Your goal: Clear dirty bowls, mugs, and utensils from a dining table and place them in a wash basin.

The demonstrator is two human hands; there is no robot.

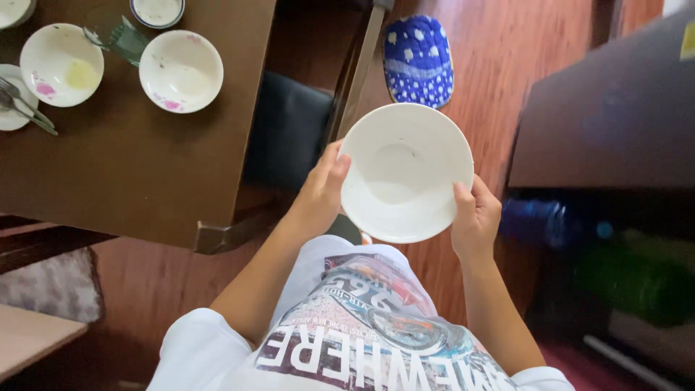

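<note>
I hold a large white bowl [405,170] in front of my chest with both hands, above the wooden floor. My left hand [318,192] grips its left rim, thumb over the edge. My right hand [474,217] grips the lower right rim. The bowl looks empty inside.
A dark brown table [137,166] stands at the left with two used white bowls [181,70], a fork on a plate [14,101] and a green glass [127,40]. A dark chair seat [286,130] is tucked beside it. A blue patterned slipper [418,61] lies on the floor. Dark furniture [608,116] stands at the right.
</note>
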